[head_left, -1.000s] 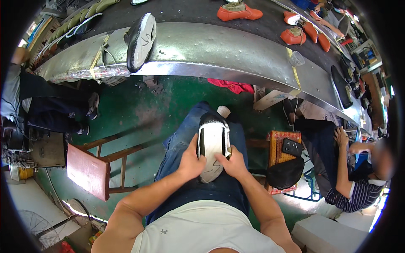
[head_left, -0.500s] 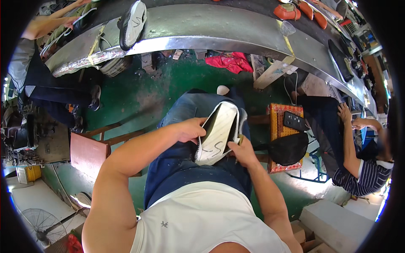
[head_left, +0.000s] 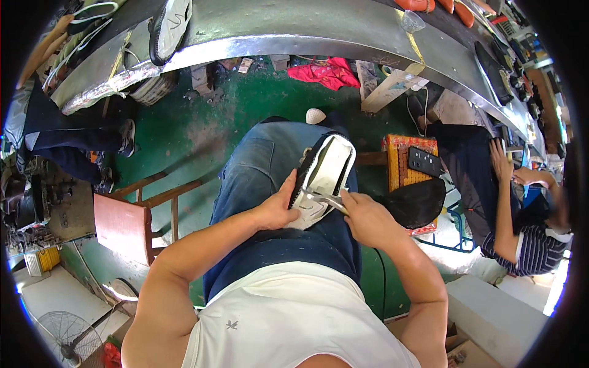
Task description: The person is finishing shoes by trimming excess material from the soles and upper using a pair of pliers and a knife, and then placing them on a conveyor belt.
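Note:
A shoe upper with a white insole board (head_left: 334,161) and dark sides lies underside up on my lap, over my blue jeans (head_left: 245,161). My left hand (head_left: 279,208) grips its left side near the end closest to me, thumb on the pale underside. In my right hand (head_left: 371,219) is a metal pair of pincers (head_left: 325,197), held by the handles. The jaws reach across the underside to the left edge of the upper; whether they pinch the material I cannot make out.
Ahead stands a metal-edged bench (head_left: 257,46) with another shoe (head_left: 170,30) on it. A brown stool (head_left: 123,224) is at my left. On my right, a woven-topped seat (head_left: 399,165) bears a phone (head_left: 424,162) and a black bag (head_left: 417,203). A co-worker (head_left: 524,245) sits farther right.
The shoe has turned on my lap so its dark left side shows more. My right hand has come over it with the pincers, reaching the left edge. My view has shifted slightly.

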